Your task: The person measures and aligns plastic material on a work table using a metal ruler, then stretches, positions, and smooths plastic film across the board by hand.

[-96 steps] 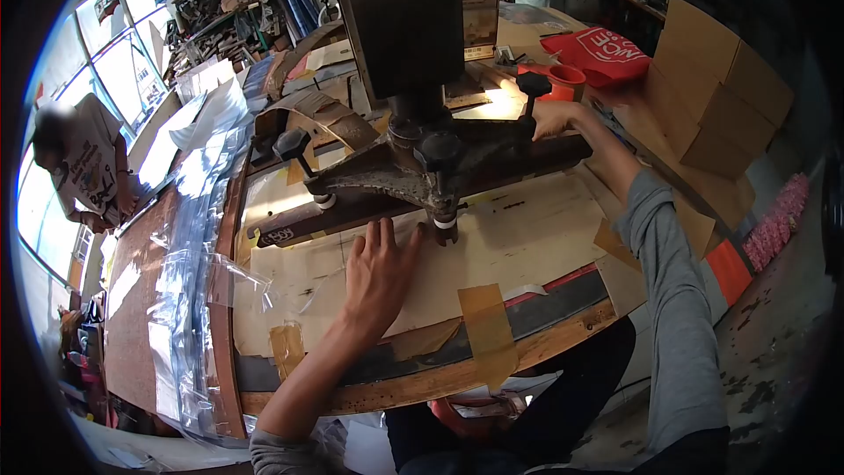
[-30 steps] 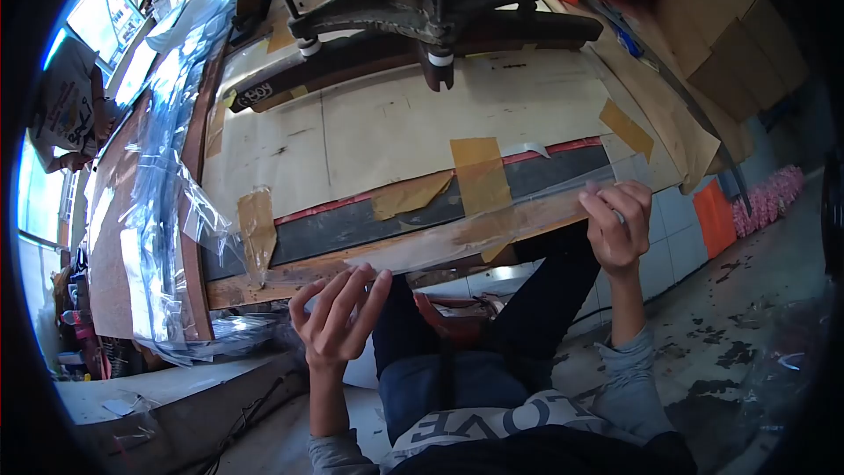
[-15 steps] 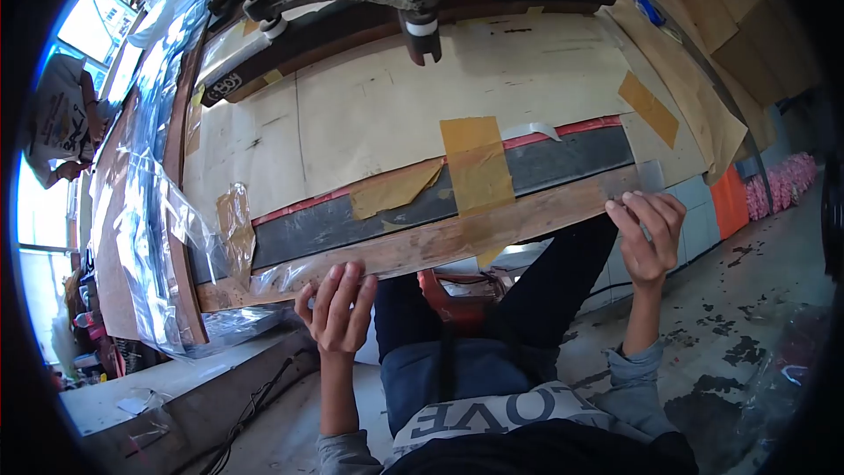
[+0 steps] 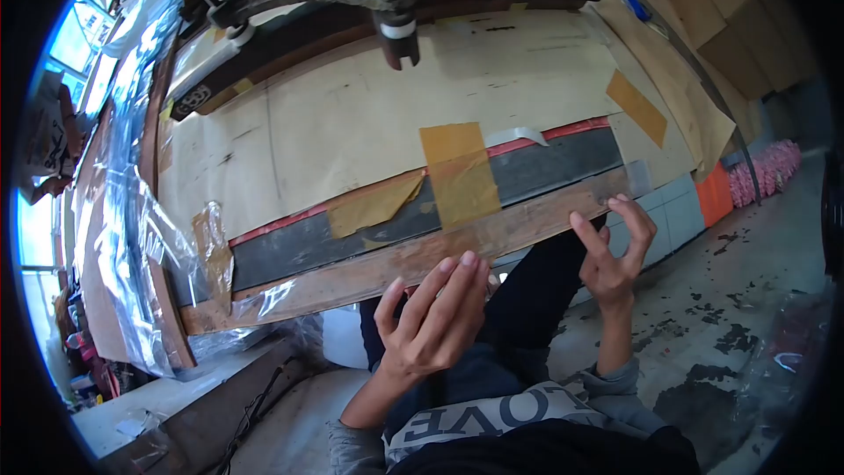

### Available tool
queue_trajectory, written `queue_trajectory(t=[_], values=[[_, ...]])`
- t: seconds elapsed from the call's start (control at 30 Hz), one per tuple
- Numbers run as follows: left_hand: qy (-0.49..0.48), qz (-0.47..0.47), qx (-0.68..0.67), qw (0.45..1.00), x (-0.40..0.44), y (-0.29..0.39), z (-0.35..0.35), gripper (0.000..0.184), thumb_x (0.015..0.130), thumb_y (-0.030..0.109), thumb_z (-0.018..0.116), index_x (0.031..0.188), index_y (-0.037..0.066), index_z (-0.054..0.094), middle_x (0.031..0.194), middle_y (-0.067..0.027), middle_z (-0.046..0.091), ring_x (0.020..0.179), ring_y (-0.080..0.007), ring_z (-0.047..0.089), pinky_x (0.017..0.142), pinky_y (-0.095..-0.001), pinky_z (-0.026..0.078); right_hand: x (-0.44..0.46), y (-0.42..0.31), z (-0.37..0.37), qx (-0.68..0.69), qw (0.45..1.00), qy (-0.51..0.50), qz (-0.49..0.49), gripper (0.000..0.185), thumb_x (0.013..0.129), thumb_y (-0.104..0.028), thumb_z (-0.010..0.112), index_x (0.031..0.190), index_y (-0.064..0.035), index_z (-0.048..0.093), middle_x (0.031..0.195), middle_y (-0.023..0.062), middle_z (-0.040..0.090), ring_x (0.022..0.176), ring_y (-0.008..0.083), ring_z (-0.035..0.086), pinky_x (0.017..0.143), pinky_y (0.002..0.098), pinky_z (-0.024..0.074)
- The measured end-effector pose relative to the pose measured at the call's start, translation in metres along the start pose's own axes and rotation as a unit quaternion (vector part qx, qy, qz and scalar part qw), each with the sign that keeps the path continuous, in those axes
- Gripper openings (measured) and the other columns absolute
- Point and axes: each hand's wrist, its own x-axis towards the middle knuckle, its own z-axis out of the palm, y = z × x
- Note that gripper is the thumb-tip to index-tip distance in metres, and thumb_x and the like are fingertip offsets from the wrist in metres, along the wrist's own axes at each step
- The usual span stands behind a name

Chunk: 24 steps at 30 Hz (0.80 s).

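A wooden strip point(image 4: 387, 264) runs along the near edge of the worktable, with clear plastic lying over parts of it. My left hand point(image 4: 435, 312) is at the strip's middle, fingers spread, fingertips at the lower edge. Farther right, my right hand point(image 4: 613, 251) has its fingers apart near the strip's right end, beside a piece of clear film point(image 4: 639, 178). Behind the strip lie a dark grey band point(image 4: 545, 167), a thin red strip point(image 4: 576, 128) and pale board point(image 4: 352, 114). Brown tape point(image 4: 460, 174) crosses the bands.
Above the board stands a dark metal machine foot point(image 4: 398, 40) on a long dark bar point(image 4: 290, 57). Crumpled clear plastic point(image 4: 132, 246) covers the left side. Cardboard point(image 4: 756, 44) and a blue-handled tool point(image 4: 635, 4) are at the back right. A person point(image 4: 48, 145) stands far left.
My left hand has moved right along the wooden strip, from its left part to its middle. My right hand has shifted left. The view has moved slightly, and the machine sits farther left in it.
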Motion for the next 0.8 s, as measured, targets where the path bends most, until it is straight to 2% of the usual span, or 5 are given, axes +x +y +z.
queue_trajectory(t=[0.13, 0.3, 0.5, 0.53, 0.8], values=[[-0.066, -0.019, -0.009, 0.998, 0.017, 0.012, 0.005, 0.029, 0.080, 0.024, 0.068, 0.109, 0.021, 0.070, 0.120, 0.0060, 0.063, 0.103, -0.0119, 0.058, 0.096, -0.0313, 0.035, 0.000, -0.002, -0.003, 0.014, 1.000, -0.018, 0.012, 0.055, 0.075, 0.014, 0.048, 0.107, -0.0238, 0.071, 0.117, 0.0125, 0.049, 0.110, 0.0318, 0.050, 0.093, 0.0407, 0.0458], [-0.068, 0.010, -0.025, 0.997, 0.013, 0.009, 0.006, 0.041, 0.074, 0.015, 0.069, 0.115, 0.016, 0.066, 0.126, -0.0051, 0.060, 0.110, -0.0220, 0.056, 0.094, -0.0371, 0.038, -0.001, -0.003, -0.008, 0.036, 0.999, -0.034, 0.019, 0.057, 0.074, 0.015, 0.046, 0.110, -0.0212, 0.069, 0.122, 0.0142, 0.048, 0.114, 0.0349, 0.048, 0.094, 0.0419, 0.0455], [-0.134, 0.011, -0.007, 0.991, 0.022, 0.009, -0.005, 0.047, 0.074, 0.014, 0.070, 0.120, 0.021, 0.058, 0.133, -0.0089, 0.055, 0.114, -0.0250, 0.052, 0.089, -0.0357, 0.035, 0.004, -0.033, -0.007, -0.017, 0.996, -0.061, 0.067, 0.049, 0.074, 0.005, 0.052, 0.117, -0.0175, 0.062, 0.126, 0.0044, 0.059, 0.126, 0.0288, 0.047, 0.108, 0.0562, 0.0230], [-0.139, 0.012, -0.005, 0.990, 0.023, 0.009, -0.006, 0.047, 0.075, 0.014, 0.070, 0.119, 0.021, 0.058, 0.134, -0.0090, 0.055, 0.114, -0.0250, 0.052, 0.088, -0.0355, 0.034, 0.006, -0.041, -0.005, 0.031, 0.992, -0.054, 0.107, 0.045, 0.077, -0.002, 0.056, 0.119, -0.0174, 0.060, 0.125, -0.0017, 0.062, 0.128, 0.0225, 0.047, 0.110, 0.0599, 0.0110], [-0.143, 0.010, 0.011, 0.990, 0.020, 0.010, -0.003, 0.041, 0.078, 0.018, 0.070, 0.117, 0.022, 0.057, 0.132, -0.0056, 0.056, 0.113, -0.0240, 0.051, 0.089, -0.0361, 0.035, 0.003, -0.055, 0.005, 0.022, 0.996, -0.061, 0.066, 0.033, 0.083, -0.017, 0.063, 0.113, -0.0304, 0.065, 0.125, -0.0052, 0.061, 0.125, 0.0197, 0.050, 0.111, 0.0635, 0.0077]])
